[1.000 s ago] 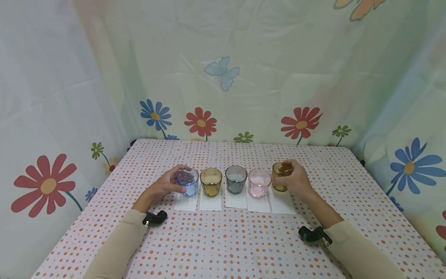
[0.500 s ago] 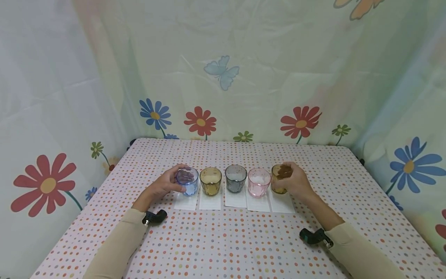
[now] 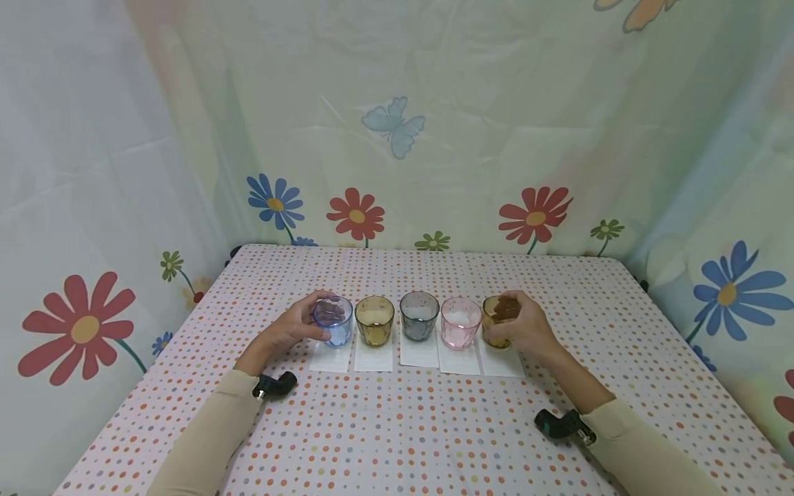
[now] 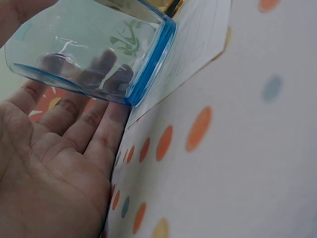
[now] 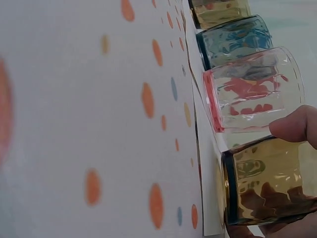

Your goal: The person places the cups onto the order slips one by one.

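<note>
Five tumblers stand upright in a row, each on a white paper sheet. My left hand [image 3: 288,331] holds the blue glass [image 3: 339,335] at the row's left end, thumb in front and fingers behind. Through its clear wall the fingertips show in the left wrist view. At the right end, my right hand [image 3: 532,329] grips a brown-amber glass [image 3: 490,313] between thumb and fingers; in the right wrist view the thumb [image 5: 292,126] lies along one side. Between them stand a yellow-amber glass [image 3: 375,331], a grey glass [image 3: 419,324] and a pink glass [image 3: 460,332].
Paper sheets [image 3: 373,359] extend toward me from under the glasses. A dotted cloth [image 3: 397,427] covers the table. Behind and beside it hangs a flowered curtain [image 3: 459,138]. Black wrist devices [image 3: 276,386] sit at both sleeves.
My right hand has drawn the brown-amber glass slightly toward me, more level with the others. My left hand and the blue glass stay in place. The head view tilts slightly.
</note>
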`<state>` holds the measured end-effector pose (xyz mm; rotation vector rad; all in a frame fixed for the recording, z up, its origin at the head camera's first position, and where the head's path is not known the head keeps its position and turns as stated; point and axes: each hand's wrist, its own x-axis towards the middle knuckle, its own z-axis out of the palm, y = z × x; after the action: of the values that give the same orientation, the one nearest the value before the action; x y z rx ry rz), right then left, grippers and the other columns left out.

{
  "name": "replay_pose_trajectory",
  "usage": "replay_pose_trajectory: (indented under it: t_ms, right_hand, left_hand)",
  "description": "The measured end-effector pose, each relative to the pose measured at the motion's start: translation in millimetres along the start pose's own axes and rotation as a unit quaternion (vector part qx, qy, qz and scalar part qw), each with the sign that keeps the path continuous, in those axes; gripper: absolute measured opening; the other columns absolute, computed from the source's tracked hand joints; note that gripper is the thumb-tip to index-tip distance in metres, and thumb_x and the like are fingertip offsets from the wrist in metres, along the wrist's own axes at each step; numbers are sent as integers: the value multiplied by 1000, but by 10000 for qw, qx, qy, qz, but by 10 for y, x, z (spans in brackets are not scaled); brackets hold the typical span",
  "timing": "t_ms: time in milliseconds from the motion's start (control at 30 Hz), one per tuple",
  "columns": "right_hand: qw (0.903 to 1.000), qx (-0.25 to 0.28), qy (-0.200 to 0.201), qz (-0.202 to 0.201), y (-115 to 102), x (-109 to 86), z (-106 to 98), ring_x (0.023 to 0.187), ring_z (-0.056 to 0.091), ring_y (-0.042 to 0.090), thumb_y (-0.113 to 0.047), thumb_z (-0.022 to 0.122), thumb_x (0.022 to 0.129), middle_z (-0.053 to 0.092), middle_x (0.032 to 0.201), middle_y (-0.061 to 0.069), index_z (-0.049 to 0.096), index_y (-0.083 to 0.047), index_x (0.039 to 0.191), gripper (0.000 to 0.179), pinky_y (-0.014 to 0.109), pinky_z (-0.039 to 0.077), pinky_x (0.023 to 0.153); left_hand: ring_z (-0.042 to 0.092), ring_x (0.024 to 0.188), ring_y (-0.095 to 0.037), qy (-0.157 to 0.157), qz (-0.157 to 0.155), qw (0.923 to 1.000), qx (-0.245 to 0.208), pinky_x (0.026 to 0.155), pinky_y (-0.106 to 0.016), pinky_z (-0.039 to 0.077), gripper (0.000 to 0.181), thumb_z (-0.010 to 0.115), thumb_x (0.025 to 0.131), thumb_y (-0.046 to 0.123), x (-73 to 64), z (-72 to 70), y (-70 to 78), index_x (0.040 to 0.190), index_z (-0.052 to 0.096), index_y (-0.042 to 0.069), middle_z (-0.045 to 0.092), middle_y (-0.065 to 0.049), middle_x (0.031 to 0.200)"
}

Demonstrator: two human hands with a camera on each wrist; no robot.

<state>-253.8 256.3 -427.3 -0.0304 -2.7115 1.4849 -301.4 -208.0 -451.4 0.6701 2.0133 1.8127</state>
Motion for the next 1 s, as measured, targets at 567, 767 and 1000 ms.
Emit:
replay_pose_trajectory:
  t_ms: [567, 767, 1000]
  right_hand:
    - [9995, -156, -62, -276, 25, -88, 13, 126, 47, 42, -15, 85, 76, 48, 138, 25, 34, 0, 150, 91, 58, 39, 106]
    - [9997, -15, -33, -244, 26, -103, 55, 126, 50, 43, -14, 86, 75, 51, 137, 25, 35, 0, 148, 90, 58, 40, 107]
    - [9992, 75, -200, -341, 29, -103, 29, 131, 45, 45, -2, 87, 70, 43, 146, 25, 29, -4, 155, 103, 61, 40, 106]
  left_hand:
    - [57, 126, -21, -228, 217, 9993, -222, 99, -27, 50, 83, 78, 80, -4, -16, -46, 26, 150, 34, 2, 53, -21, 143]
    - [44, 138, -36, -461, 381, 9974, -408, 100, -30, 49, 83, 71, 85, -5, -39, -101, 45, 155, 25, 1, 40, -29, 153]
    - [32, 147, -39, -291, 461, 9984, -128, 108, -38, 43, 64, 51, 100, 3, -80, -143, 155, 157, 23, 9, 29, -28, 160]
